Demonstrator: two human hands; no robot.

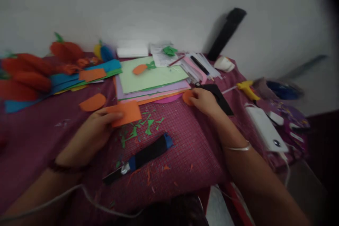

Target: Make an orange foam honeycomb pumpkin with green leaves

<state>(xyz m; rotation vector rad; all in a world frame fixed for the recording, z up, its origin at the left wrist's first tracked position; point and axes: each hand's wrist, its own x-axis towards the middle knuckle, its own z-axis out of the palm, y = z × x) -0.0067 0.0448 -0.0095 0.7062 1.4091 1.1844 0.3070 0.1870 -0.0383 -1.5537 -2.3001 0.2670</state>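
My left hand (99,127) pinches a rectangular piece of orange paper (129,112) between thumb and fingers, held over the table. My right hand (205,100) grips a small rounded orange paper piece (187,97) at the near right edge of the paper stack. Left of the held rectangle lies an orange half-oval cutout (92,102). Below the hands rests a utility knife (150,152) with a black and blue handle, its blade end toward the lower left. Green paper scraps (149,127) are scattered between the hands. The picture is somewhat blurred.
Coloured sheets (150,77) are stacked at the back, topped by an orange carrot-like cutout (140,69). Red paper pumpkin-like shapes (23,77) stand at left. A yellow glue gun (248,90) and a white power bank (266,129) lie at right; a white cable crosses the front.
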